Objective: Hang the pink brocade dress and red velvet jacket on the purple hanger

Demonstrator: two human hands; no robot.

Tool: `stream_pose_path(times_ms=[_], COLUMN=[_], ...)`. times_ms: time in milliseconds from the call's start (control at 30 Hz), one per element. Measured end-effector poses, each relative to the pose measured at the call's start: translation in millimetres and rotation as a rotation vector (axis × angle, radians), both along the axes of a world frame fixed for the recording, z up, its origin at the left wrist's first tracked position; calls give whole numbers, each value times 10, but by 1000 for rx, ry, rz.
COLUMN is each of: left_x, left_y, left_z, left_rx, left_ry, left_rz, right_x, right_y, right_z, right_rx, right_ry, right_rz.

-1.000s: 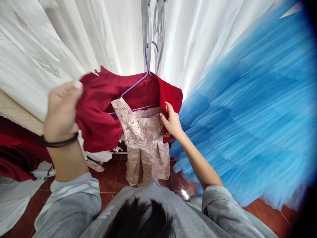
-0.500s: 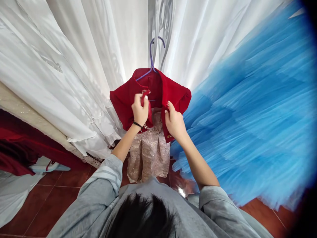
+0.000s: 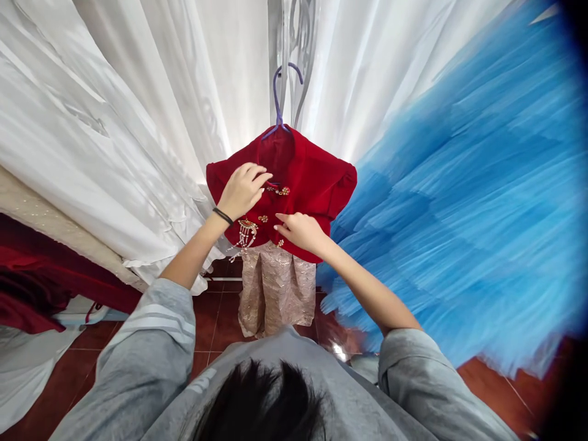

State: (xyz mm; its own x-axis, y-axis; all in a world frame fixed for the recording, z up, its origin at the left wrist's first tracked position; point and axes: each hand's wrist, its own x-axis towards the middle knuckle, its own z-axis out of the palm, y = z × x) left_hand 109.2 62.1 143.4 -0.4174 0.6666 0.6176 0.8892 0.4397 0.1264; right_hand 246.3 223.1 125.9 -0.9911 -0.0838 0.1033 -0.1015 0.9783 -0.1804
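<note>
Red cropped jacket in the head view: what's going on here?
A person has both hands at the front of a red cropped jacket on a purple hanger. The left hand is near the neckline, the right hand at the lower front. The jacket covers the top of a pale pink dress, and a beaded tassel ornament hangs on its front.

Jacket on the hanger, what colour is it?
The jacket is deep red; it shows best in the head view.
</note>
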Motion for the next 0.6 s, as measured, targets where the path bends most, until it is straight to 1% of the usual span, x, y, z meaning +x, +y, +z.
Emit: stream_pose_path(times_ms=[33, 100, 167, 200, 300, 367, 400, 467, 533, 567, 600], left_x=[-47, -151, -246, -283, -351, -387, -413, -484, -567, -605, -635], left_y=[35, 137, 237, 272, 290, 247, 222, 189, 191, 204, 218], left_z=[63, 147, 217, 263, 470, 638, 715, 823, 852, 838, 812], left_rx=[-66, -189, -259, -265, -197, -138, -98, 18, 130, 149, 134], left_ry=[51, 108, 117, 112, 123, 140, 131, 85, 46, 37, 33], left_rz=[-30, -77, -83, -80, -66, -45, -35, -13, 23, 42, 54], right_x=[-36, -141, -301, -395, -642, -726, -743, -760, -794, -824, -860], right_y=[30, 117, 215, 262, 398, 494, 547, 654, 750, 788, 819], right_z=[89, 292, 466, 527, 645, 749, 822, 980, 1082, 1092, 1076], right_rx=[42, 103, 166, 209, 342, 366, 347, 265, 181, 160, 159], right_ry=[42, 209, 305, 299, 164, 136, 168, 297, 427, 446, 423], right_rz=[-24, -34, 26, 60, 87, 91, 104, 129, 124, 127, 147])
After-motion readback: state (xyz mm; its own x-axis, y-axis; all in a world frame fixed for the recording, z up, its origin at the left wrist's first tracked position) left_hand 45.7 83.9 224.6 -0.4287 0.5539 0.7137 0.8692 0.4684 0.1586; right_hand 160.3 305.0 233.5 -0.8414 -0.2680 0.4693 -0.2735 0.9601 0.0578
